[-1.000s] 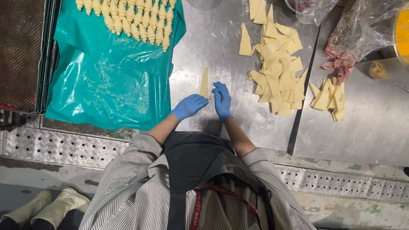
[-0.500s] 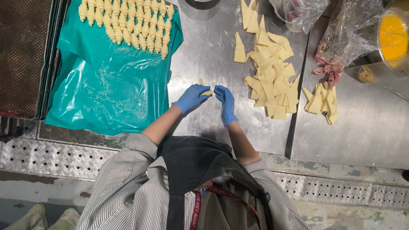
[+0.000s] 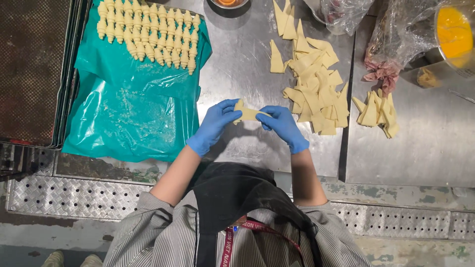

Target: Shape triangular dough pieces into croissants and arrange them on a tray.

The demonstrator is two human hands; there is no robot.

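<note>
- While rolled pastries [image 3: 148, 32] sit in rows on the teal sheet [image 3: 128, 113], the left hand [image 3: 213, 126] pinches one end of a dough triangle [image 3: 247, 114] above the steel table [image 3: 237, 64].
- Right hand [image 3: 283, 127] pinches the other end; stretching appears underway.
- Rolling likely calls for even tension; the cut dough pile [image 3: 316, 94] lies right.

A pale, elongated piece of raw dough [image 3: 249, 114] is held between the blue-gloved left hand [image 3: 213, 124] and the blue-gloved right hand [image 3: 283, 126], above the stainless steel bench [image 3: 237, 64]. A heap of cut dough triangles [image 3: 314, 89] is seen just right of the hands. Rows of rolled dough pieces [image 3: 148, 34] are laid on a teal plastic sheet [image 3: 128, 113] at the left.
</note>
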